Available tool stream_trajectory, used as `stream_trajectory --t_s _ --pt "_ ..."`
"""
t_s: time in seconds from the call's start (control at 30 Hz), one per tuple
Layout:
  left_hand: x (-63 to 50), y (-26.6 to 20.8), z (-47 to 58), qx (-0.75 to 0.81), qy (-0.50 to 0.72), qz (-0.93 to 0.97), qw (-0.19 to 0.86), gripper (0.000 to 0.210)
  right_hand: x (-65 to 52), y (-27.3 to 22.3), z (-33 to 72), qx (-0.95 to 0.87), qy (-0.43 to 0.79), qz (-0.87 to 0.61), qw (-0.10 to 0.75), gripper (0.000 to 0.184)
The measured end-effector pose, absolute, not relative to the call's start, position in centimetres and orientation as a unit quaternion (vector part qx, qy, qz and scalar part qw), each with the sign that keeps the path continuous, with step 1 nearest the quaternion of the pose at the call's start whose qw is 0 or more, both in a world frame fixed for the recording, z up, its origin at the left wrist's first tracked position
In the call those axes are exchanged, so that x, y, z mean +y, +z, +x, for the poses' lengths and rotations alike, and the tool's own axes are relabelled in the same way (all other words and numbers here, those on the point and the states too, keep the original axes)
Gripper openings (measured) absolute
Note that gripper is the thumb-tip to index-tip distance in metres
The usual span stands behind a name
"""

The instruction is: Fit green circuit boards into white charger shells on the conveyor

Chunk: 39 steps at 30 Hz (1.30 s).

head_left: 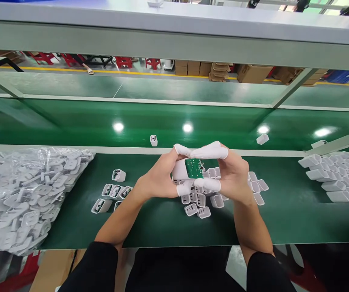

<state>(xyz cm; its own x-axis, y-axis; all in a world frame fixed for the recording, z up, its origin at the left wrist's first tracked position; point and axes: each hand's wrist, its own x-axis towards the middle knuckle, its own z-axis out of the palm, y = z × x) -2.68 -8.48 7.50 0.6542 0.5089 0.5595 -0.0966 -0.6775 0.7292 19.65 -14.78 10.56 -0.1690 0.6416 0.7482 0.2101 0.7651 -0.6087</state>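
Between finger and thumb, my left hand point(160, 174) grips a white plastic charger housing point(179, 170). My right hand point(234, 172) pinches a green circuit board point(193, 168) by its edges, its near end meeting the housing's opening. How deep the board sits inside cannot be seen. White covers sheathe the thumbs and forefingers of both hands. Below and behind the hands lie several loose white housings point(204, 212), some with slots showing. To the left is a small group of housings point(118, 175) with parts visible inside.
A clear plastic bag of white parts point(34, 194) fills the left of the green table point(168, 227). Rows of white housings point(341, 178) stand at the right. Beyond the table's back rail lie single housings point(153, 140). A grey shelf beam point(174, 44) crosses above.
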Motion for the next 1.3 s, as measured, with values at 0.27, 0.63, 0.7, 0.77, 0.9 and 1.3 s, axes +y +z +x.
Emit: stream_trajectory --t_s 0.27,0.63,0.7,0.77,0.9,1.3 --pt "-8.4 6.2 -0.9 0.059 0.496 0.797 0.338 0.055 -15.3 10.2 19.1 -0.621 0.196 -0.298 0.698 0.04" --pt "-9.0 5.9 -0.4 0.086 0.52 0.758 0.384 0.051 -15.1 10.6 18.8 -0.6 0.258 -0.365 0.663 0.036" --pt "-9.3 5.8 -0.1 0.103 0.517 0.749 0.4 0.045 -15.3 10.4 18.5 -0.588 0.253 -0.379 0.668 0.033" --pt "-9.6 5.5 0.2 0.118 0.523 0.729 0.426 0.043 -15.5 10.4 18.3 -0.587 0.254 -0.385 0.666 0.034" --pt "-9.8 4.9 0.8 0.119 0.545 0.69 0.462 0.043 -15.7 10.5 18.3 -0.597 0.256 -0.386 0.655 0.043" --pt "-7.0 5.9 -0.9 -0.04 0.564 0.722 0.399 0.086 -15.8 10.7 19.8 -0.665 0.164 -0.233 0.691 0.058"
